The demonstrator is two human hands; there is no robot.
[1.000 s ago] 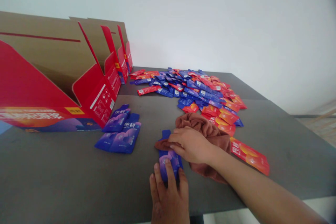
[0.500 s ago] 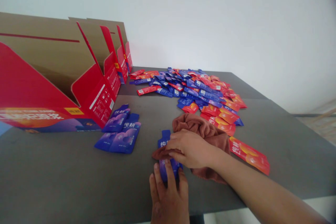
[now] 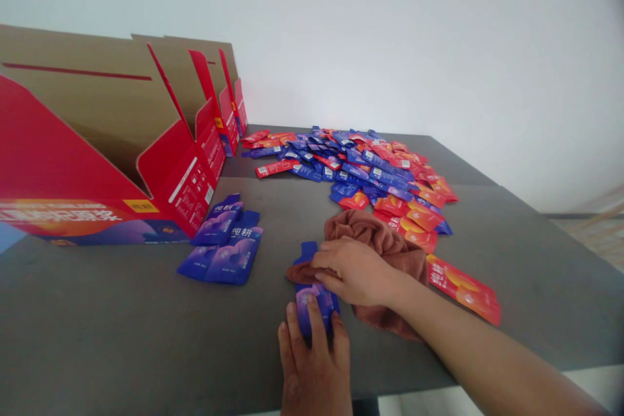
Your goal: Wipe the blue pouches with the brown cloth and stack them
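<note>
Near the table's front edge, a blue-purple pouch (image 3: 319, 307) lies flat. My left hand (image 3: 314, 357) rests on its lower end with fingers outstretched, pressing it against the table. Across the pouch's upper part my right hand (image 3: 358, 270) grips a brown cloth (image 3: 390, 244); a fold of the cloth lies over the pouch, and the bulk is bunched to the right. The pouch's top tab shows beyond the cloth. Left of my hands, blue-purple pouches (image 3: 236, 253) overlap in a small group. A red-orange pouch (image 3: 465, 286) lies right of the cloth, close to my right forearm.
Open cardboard boxes (image 3: 178, 188) with red sides stand in a row along the left. A wide heap of blue and red pouches (image 3: 361, 166) covers the far middle of the grey table (image 3: 121, 331). A white wall (image 3: 365, 32) rises behind.
The cloth in my right hand has moved slightly up along the pouch, baring more of its purple middle. My left hand has stayed in place on it.
</note>
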